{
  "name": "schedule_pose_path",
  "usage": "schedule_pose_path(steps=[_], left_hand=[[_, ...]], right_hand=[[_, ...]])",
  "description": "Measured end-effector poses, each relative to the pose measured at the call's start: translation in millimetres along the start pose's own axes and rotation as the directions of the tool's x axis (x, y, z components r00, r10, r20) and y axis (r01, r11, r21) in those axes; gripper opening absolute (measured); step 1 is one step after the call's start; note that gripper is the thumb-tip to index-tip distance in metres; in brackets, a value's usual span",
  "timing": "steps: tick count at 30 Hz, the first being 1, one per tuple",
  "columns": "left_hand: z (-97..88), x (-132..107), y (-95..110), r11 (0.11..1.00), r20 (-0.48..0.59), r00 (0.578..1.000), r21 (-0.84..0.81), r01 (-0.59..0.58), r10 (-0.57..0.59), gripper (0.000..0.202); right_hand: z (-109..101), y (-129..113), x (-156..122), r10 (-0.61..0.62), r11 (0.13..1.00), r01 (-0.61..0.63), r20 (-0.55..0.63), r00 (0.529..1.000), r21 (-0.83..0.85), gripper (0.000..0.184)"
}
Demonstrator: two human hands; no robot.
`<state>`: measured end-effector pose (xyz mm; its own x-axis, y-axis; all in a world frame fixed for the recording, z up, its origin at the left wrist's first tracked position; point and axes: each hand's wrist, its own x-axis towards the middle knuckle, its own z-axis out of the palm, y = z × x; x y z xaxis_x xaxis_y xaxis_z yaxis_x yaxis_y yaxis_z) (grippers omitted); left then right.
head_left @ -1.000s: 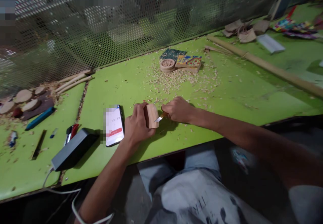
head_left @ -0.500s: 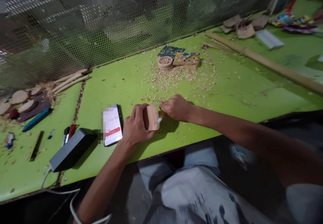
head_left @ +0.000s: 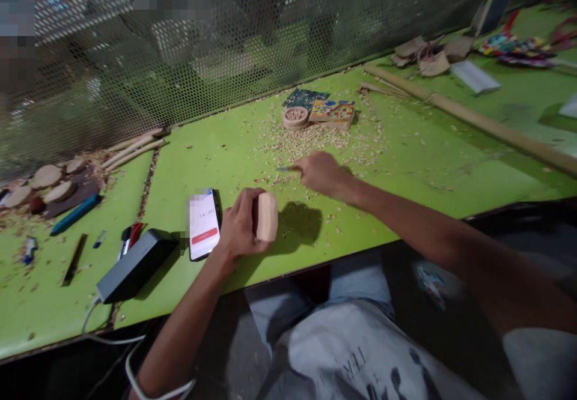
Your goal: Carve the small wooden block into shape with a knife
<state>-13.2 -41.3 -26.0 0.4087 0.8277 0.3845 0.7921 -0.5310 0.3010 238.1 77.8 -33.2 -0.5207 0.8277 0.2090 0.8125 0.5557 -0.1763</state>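
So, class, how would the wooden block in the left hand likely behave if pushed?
The wooden block looks solid, so it's probably stiff. Its rounded corners might let it rock. The left hand alone holds it, suggesting it's light.

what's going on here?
A person is working with both hands at a green table. The left hand grips a wooden block near the table's front edge. The right hand holds a small bladed tool, its blade clear of the block and pointing toward the left. A phone lies beside the left hand. Farther back, wood shavings are scattered around a round wooden piece and a block with a colourful top.
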Motion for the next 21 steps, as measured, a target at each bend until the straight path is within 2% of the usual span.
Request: schedule_pose_path(steps=[2, 5, 8, 11, 13, 18, 21], left_hand=[[1.0, -1, 0, 1.000, 0.003, 1.000, -0.001, 0.015, -0.015, 0.073], [3.8, 3, 0, 0.992, 0.042, 0.992, 0.040, 0.117, -0.119, 0.073], [6.2, 6, 1, 0.985, 0.056, 0.984, 0.047, 0.167, -0.169, 0.073], [7.5, 7, 1, 0.985, 0.062, 0.983, 0.037, 0.171, -0.173, 0.072], [8.4, 7, 3, 0.985, 0.065, 0.983, 0.033, 0.170, -0.171, 0.071], [10.3, 8, 7, 0.988, 0.072, 0.985, 0.011, 0.155, -0.156, 0.066], [11.6, 9, 8, 0.992, 0.056, 0.990, -0.012, 0.127, -0.126, 0.063]], right_hand=[[-4, 20, 8, 0.091, 0.996, -0.093, -0.060, 0.994, -0.017, 0.034], [-8, 28, 7, 0.069, 0.997, -0.071, -0.089, 0.994, -0.023, 0.032], [-5, 3, -6, -0.091, 0.996, 0.092, -0.033, 0.995, 0.020, 0.023], [0, -27, -20, -0.301, 0.953, 0.300, 0.017, 0.953, 0.052, 0.020], [2, -40, -25, -0.375, 0.927, 0.373, 0.050, 0.926, 0.047, 0.021], [0, -47, -27, -0.357, 0.934, 0.356, 0.160, 0.920, 0.037, 0.022], [-1, -47, -27, -0.347, 0.936, 0.351, 0.187, 0.919, 0.010, 0.024]])
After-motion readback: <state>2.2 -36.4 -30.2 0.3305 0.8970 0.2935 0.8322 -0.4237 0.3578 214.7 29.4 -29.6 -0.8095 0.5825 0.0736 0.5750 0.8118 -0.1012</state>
